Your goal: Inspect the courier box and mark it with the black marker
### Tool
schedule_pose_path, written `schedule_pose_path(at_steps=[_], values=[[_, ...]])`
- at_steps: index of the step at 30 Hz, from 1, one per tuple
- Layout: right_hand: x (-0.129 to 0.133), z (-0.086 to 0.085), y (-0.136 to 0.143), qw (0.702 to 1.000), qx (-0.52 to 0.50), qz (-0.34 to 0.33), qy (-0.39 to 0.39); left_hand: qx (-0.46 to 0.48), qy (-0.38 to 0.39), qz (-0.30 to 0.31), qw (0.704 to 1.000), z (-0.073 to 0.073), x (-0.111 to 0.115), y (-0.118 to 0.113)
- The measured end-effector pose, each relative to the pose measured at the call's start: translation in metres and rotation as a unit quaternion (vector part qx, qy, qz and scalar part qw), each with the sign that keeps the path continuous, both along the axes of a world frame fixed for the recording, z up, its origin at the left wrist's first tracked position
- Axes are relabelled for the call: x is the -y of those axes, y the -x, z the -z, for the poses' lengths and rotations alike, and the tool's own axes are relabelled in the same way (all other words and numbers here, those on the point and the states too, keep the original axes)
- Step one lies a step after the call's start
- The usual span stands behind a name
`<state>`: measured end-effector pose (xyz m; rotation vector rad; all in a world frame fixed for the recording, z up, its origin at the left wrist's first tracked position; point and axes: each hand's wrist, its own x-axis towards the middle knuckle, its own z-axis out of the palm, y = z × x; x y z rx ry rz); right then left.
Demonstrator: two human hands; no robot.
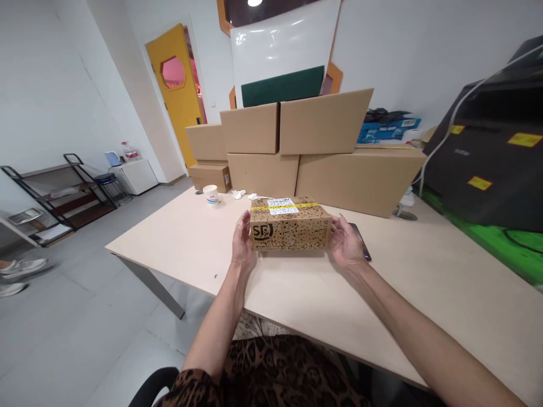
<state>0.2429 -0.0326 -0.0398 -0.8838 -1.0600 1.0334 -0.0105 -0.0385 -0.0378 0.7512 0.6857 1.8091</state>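
Observation:
A speckled brown cardboard box (291, 234) with black "SF" lettering is held between my two hands over the table (182, 243). Yellow tape and a white label (283, 206) cross its top face. Against the box's left end presses my left hand (243, 240), its fingers partly hidden behind the cardboard. On the opposite end, my right hand (345, 243) grips with the thumb up by the top edge. A dark phone (360, 242) lies on the tabletop beside my right hand.
Large plain cartons (352, 181) are stacked along the table's back, with a dark green box (283, 86) on top. A paper cup (211, 194) and crumpled tissues (238, 194) sit at the back left. Black equipment (487, 147) stands at the right. Someone's shoes (23, 267) show at far left.

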Motion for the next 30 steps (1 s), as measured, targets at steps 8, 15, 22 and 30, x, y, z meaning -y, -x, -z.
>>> schedule_pose_path(at_steps=[8,15,22,30], values=[[0.009,-0.021,-0.012,0.998,0.039,0.007,-0.045,-0.056,-0.031,0.098,0.993,-0.006,0.006,0.001],[0.026,-0.037,-0.026,0.989,0.034,-0.013,-0.144,-0.110,-0.020,0.222,0.969,-0.010,0.016,0.009],[0.029,-0.043,-0.035,0.973,0.072,-0.004,-0.217,-0.155,-0.066,0.312,0.935,-0.015,0.024,0.008],[0.018,-0.035,-0.026,0.973,0.004,0.158,-0.170,-0.274,-0.066,0.222,0.934,-0.002,0.019,0.002]])
